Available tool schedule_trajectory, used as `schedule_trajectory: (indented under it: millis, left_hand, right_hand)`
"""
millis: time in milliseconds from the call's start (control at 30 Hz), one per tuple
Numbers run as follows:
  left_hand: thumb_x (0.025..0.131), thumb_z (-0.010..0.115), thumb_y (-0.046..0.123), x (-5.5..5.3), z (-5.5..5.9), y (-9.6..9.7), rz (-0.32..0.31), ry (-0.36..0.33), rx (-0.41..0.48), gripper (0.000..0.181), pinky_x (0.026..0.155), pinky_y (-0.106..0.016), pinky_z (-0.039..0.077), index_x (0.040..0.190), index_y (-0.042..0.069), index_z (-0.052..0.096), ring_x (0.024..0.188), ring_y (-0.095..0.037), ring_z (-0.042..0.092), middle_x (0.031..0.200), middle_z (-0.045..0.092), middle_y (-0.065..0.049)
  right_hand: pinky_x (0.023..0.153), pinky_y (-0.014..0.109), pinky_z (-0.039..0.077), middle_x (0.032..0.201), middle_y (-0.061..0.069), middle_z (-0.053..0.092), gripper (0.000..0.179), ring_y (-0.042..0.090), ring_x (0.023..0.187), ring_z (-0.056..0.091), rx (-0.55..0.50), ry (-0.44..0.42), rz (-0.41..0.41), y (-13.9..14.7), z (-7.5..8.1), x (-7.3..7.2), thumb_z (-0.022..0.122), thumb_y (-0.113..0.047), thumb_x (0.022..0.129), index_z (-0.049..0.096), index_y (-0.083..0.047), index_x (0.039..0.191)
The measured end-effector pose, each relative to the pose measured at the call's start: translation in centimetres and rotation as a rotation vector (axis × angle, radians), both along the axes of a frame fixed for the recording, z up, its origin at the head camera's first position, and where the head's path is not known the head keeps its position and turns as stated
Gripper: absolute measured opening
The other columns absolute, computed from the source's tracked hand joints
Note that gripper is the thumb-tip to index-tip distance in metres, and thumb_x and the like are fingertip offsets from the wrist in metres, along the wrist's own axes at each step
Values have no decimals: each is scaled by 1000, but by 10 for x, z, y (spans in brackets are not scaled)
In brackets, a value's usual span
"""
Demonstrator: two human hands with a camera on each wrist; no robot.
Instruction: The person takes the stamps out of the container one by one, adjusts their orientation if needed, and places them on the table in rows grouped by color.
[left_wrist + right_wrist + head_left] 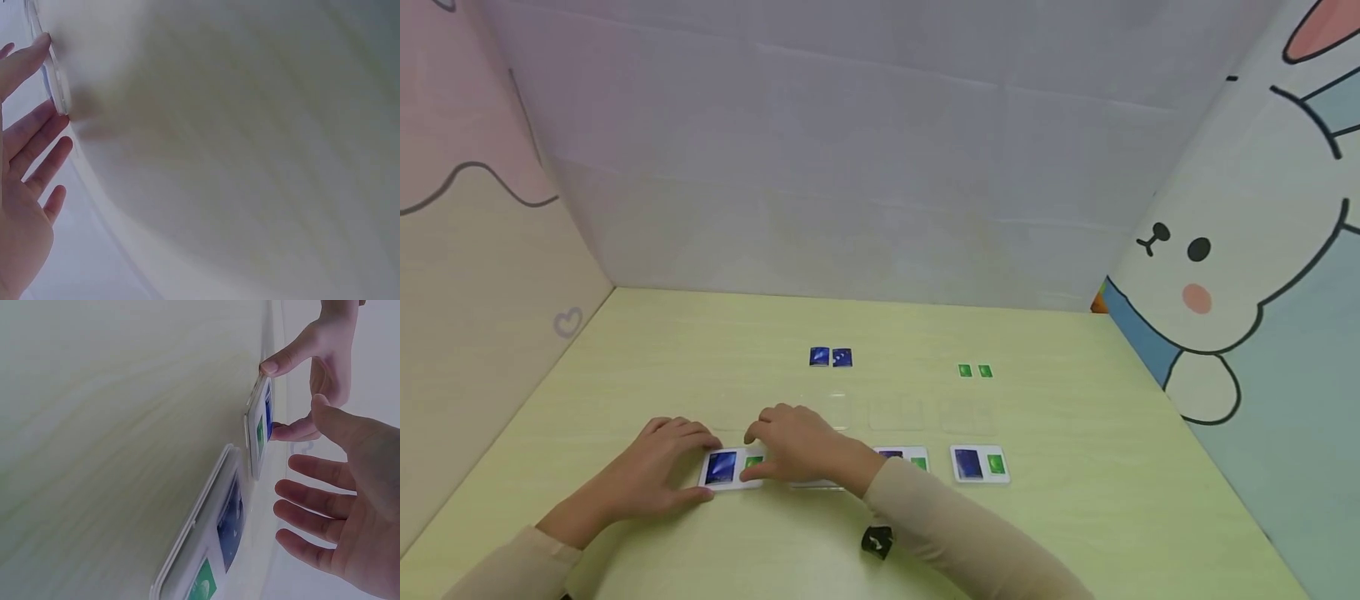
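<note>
My left hand (658, 471) holds a flat white rectangular case (733, 456) by its near and far edges, thumb on the near side and fingertips on the far side. The case bears a blue picture and a smaller green one. My right hand (797, 446) is over the right end of that case, fingers loosely bent and apart from it in the right wrist view. A second white case (228, 534), with the same two-picture layout, lies beside it, mostly hidden under my right hand in the head view.
Two more white cases (981, 464) continue the row, one partly behind my right sleeve. Faint clear plates (895, 414) lie behind. Farther back are two blue squares (831, 357) and two green pieces (975, 371). A small black object (877, 542) lies near my right forearm.
</note>
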State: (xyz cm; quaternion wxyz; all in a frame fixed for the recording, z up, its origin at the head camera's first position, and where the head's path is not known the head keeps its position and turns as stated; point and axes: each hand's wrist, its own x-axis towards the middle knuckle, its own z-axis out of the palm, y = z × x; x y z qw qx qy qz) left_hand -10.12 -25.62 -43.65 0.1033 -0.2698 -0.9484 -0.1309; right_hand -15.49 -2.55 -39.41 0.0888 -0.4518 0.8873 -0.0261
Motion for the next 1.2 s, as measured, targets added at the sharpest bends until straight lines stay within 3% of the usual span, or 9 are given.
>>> schedule_trajectory:
  millis: [267,467,633,1200]
  left_hand:
    - [63,83,46,-2,-3,0,-12,40,-4,48,88,-44,36,100,20,68,100,-18,60,102,67,9]
    - [62,84,44,0,1,0,9,5,11,47,89,-49,34,100,20,68,100,-19,60,102,67,9]
    - [63,84,44,1,1,-1,15,-9,28,48,89,-49,32,101,21,68,101,-19,59,103,67,9]
    - [61,86,41,0,-1,0,14,2,49,46,89,-46,30,98,22,68,100,-19,59,101,67,10]
  right_hand:
    - [81,18,45,114,-10,63,51,6,101,56,-6,13,2,-8,-3,0,57,-60,87,61,-26,124]
    - [84,19,47,116,-10,64,51,7,105,57,-16,28,14,-14,-5,1,57,-60,87,62,-26,124]
    - [80,18,46,113,-10,64,50,6,102,58,-12,47,18,-21,-9,1,56,-61,87,62,-26,123]
    - [72,17,41,104,-12,63,45,3,87,52,37,48,-65,-37,-18,3,61,-60,84,64,-29,116]
